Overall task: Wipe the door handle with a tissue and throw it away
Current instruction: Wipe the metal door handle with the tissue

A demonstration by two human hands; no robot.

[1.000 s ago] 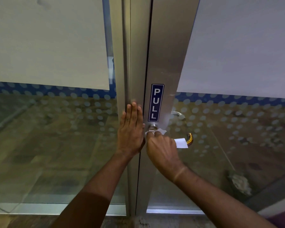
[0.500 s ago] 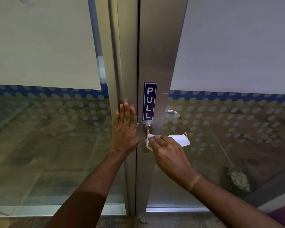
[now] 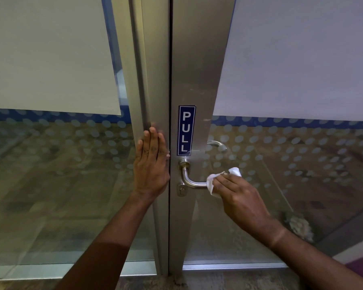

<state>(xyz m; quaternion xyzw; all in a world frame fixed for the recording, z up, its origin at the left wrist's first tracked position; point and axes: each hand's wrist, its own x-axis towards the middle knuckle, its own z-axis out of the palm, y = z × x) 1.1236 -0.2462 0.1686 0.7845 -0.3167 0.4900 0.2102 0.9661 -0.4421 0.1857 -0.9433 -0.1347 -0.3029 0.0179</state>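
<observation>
Right hand [image 3: 242, 197] is wrapped around the white crumpled tissue [image 3: 213, 181], fingers curled closed on it, pressing it against the outer end of the brushed silver metal lever door handle [image 3: 192, 181]. The tissue covers the free tip of the lever; a puff of it pokes out above the knuckles, another fold hangs below the bar. The bare stretch of the handle, its bend and its round base are in plain sight to the left of the tissue, with the small keyhole plate [image 3: 181, 190] just beneath.

Left hand [image 3: 151, 164] is flat and spread wide, holding nothing, palm pushed against the grey metal frame [image 3: 153, 80] of the neighbouring panel, fingertips pointing up, right beside the dark seam between the two doors.

Above the handle sits the narrow blue vertical sign reading PULL in white letters [image 3: 186, 130]. Through the dotted glass [image 3: 302, 153] on the right, a second silver handle [image 3: 217, 144] shows on the far side.
</observation>
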